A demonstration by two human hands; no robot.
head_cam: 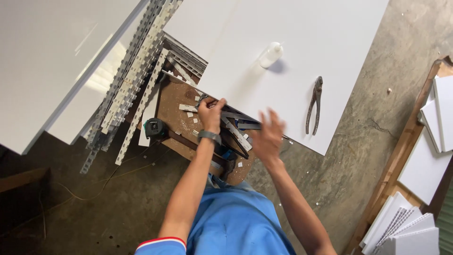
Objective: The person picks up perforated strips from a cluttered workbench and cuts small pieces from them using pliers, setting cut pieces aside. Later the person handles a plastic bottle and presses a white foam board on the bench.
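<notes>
My left hand (210, 113), with a watch on the wrist, is closed on a dark metal tool (204, 98) at the edge of a large white panel (302, 42). Grey metal strips (236, 133) lie just right of that hand on a brown stool top (174, 106). My right hand (268, 138) hovers blurred over the panel's near edge, fingers spread and holding nothing. Rusty pliers (314, 106) lie on the panel to the right of it. A small white bottle (272, 54) lies further back on the panel.
A tape measure (153, 127) sits at the stool's left edge. Long toothed white strips (134, 75) lean beside another white panel (47, 61) on the left. Stacked white boards (415, 208) rest on a wooden frame at the right. Cables trail over the concrete floor (358, 141).
</notes>
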